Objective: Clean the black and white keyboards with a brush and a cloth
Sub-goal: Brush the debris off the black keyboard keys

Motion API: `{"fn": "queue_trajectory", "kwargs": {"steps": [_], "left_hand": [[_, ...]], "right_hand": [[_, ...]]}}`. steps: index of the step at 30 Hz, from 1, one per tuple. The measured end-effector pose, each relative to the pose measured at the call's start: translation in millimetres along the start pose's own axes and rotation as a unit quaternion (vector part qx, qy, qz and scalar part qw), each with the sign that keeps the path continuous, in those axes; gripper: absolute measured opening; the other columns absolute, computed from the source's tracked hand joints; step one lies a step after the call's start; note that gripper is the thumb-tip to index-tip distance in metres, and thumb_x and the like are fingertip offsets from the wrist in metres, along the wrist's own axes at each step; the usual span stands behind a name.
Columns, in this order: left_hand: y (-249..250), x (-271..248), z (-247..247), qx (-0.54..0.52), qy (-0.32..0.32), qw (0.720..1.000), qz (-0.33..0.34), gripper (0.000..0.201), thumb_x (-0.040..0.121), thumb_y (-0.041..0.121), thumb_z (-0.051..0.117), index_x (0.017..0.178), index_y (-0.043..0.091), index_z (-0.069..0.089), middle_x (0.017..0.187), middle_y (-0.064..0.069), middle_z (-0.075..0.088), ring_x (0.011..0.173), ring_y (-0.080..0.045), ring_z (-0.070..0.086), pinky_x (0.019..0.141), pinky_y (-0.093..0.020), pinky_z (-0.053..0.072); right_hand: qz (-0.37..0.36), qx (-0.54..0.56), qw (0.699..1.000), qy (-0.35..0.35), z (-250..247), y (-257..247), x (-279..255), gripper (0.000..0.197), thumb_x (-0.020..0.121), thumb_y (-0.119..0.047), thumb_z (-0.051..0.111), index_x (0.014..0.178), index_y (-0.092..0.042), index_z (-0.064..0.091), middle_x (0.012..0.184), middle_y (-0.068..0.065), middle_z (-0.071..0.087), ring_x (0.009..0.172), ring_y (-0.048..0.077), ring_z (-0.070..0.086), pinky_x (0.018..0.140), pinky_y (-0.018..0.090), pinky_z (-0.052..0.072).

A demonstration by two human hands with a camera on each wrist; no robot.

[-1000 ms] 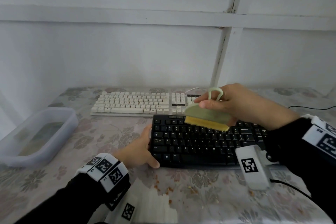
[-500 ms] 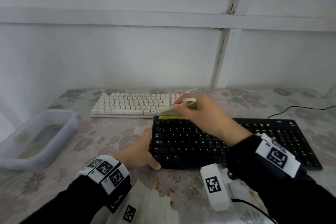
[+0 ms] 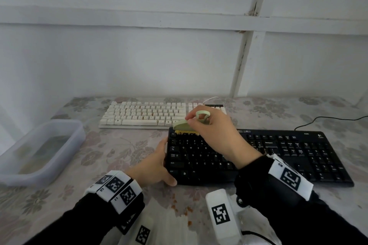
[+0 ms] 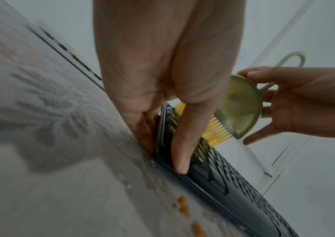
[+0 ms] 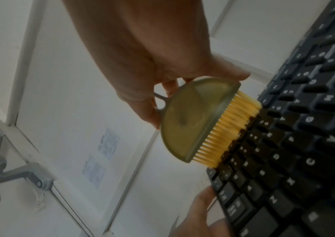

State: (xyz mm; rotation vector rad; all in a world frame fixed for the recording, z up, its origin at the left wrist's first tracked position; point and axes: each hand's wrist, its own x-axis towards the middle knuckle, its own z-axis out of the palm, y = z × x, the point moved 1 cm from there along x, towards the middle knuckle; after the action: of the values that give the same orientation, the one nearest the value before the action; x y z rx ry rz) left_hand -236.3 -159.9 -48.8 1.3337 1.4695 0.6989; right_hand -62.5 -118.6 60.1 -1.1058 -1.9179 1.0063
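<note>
At centre frame the right hand [image 3: 214, 133] pinches the brush [image 3: 184, 126], bristles on the black keyboard's [image 3: 278, 157] top-left keys. The left hand [image 3: 153, 167] grips that keyboard's left end. The white keyboard [image 3: 143, 114] lies behind. At left, a tub [image 3: 65, 145] holds murky liquid.

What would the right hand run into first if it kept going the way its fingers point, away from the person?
Most likely the white keyboard: the right hand holds the brush at the black keyboard's far left corner, just short of it. The gap's depth is unclear.
</note>
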Motion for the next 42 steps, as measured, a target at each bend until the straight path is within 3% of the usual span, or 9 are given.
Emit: {"fn": "queue_trajectory", "kwargs": {"steps": [5, 8, 13, 20, 24, 27, 31, 35, 42], "left_hand": [[0, -1, 0, 0.0, 0.001, 1.0, 0.002, 0.131, 0.044, 0.007, 0.08, 0.142, 0.048, 0.002, 0.123, 0.003, 0.061, 0.116, -0.019, 0.058, 0.103, -0.045, 0.044], [3, -2, 1, -0.005, 0.002, 1.0, 0.008, 0.13, 0.045, 0.006, 0.079, 0.141, 0.047, 0.003, 0.124, 0.0, 0.06, 0.114, -0.021, 0.059, 0.101, -0.047, 0.046], [6, -3, 2, -0.004, 0.006, 1.0, 0.009, 0.124, 0.045, 0.005, 0.077, 0.135, 0.048, 0.003, 0.122, -0.004, 0.059, 0.112, -0.022, 0.06, 0.099, -0.048, 0.047], [7, -6, 3, 0.019, 0.014, 1.0, -0.018, 0.121, 0.053, -0.003, 0.077, 0.14, 0.047, 0.009, 0.125, 0.007, 0.056, 0.118, -0.019, 0.054, 0.103, -0.044, 0.044], [12, -9, 3, 0.03, 0.018, 0.999, -0.022, 0.117, 0.062, -0.012, 0.074, 0.142, 0.042, 0.008, 0.124, 0.007, 0.056, 0.118, -0.018, 0.052, 0.103, -0.04, 0.043], [10, -9, 2, 0.022, 0.015, 0.999, -0.025, 0.121, 0.057, -0.008, 0.076, 0.143, 0.042, 0.007, 0.125, 0.006, 0.056, 0.12, -0.019, 0.051, 0.106, -0.043, 0.041], [9, -7, 3, 0.012, 0.015, 1.0, -0.024, 0.129, 0.049, -0.002, 0.077, 0.143, 0.045, 0.002, 0.124, 0.003, 0.058, 0.118, -0.02, 0.054, 0.104, -0.046, 0.043], [9, -5, 4, 0.011, 0.02, 1.0, -0.02, 0.129, 0.047, -0.002, 0.078, 0.143, 0.039, 0.004, 0.123, 0.002, 0.056, 0.116, -0.019, 0.055, 0.103, -0.045, 0.043], [6, -5, 3, -0.004, 0.016, 0.999, -0.029, 0.13, 0.044, 0.002, 0.077, 0.145, 0.043, 0.005, 0.127, 0.004, 0.055, 0.119, -0.022, 0.054, 0.103, -0.047, 0.044]], "right_hand": [[-0.016, 0.004, 1.0, 0.023, 5, -2, -1, 0.009, 0.091, -0.016, 0.06, 0.089, -0.013, 0.068, 0.067, -0.016, 0.054, 0.05, -0.011, 0.047, 0.049, 0.006, 0.035], [-0.035, -0.001, 0.999, 0.034, 12, -4, -2, 0.007, 0.089, -0.018, 0.063, 0.082, -0.017, 0.066, 0.074, -0.014, 0.06, 0.066, -0.009, 0.052, 0.061, 0.008, 0.04], [-0.02, -0.024, 0.997, 0.068, 20, -1, 0, 0.013, 0.085, -0.023, 0.066, 0.072, -0.028, 0.063, 0.083, -0.008, 0.065, 0.082, 0.013, 0.059, 0.082, 0.042, 0.05], [0.007, -0.032, 0.995, 0.098, -25, 19, -7, 0.008, 0.088, -0.02, 0.064, 0.082, -0.014, 0.066, 0.074, -0.006, 0.062, 0.063, 0.006, 0.05, 0.061, 0.023, 0.041], [0.042, -0.086, 0.987, 0.125, -48, 26, -6, 0.01, 0.088, -0.019, 0.061, 0.081, -0.014, 0.066, 0.075, 0.001, 0.064, 0.067, 0.016, 0.054, 0.066, 0.033, 0.046], [0.026, -0.129, 0.977, 0.17, -48, 18, -6, 0.012, 0.088, -0.021, 0.06, 0.076, -0.022, 0.064, 0.074, -0.005, 0.064, 0.073, 0.02, 0.059, 0.075, 0.04, 0.05], [0.001, -0.024, 0.997, 0.074, -22, -1, -7, 0.006, 0.088, -0.02, 0.063, 0.084, -0.017, 0.066, 0.079, -0.006, 0.064, 0.065, 0.005, 0.052, 0.061, 0.02, 0.04], [-0.007, -0.011, 0.999, 0.047, 0, -3, -4, 0.007, 0.087, -0.021, 0.064, 0.083, -0.016, 0.066, 0.082, -0.005, 0.065, 0.077, 0.01, 0.058, 0.071, 0.027, 0.048], [0.037, -0.021, 0.994, 0.1, -67, 31, -16, 0.008, 0.089, -0.016, 0.062, 0.085, -0.011, 0.067, 0.069, -0.001, 0.061, 0.042, -0.003, 0.045, 0.045, 0.011, 0.036]]}}
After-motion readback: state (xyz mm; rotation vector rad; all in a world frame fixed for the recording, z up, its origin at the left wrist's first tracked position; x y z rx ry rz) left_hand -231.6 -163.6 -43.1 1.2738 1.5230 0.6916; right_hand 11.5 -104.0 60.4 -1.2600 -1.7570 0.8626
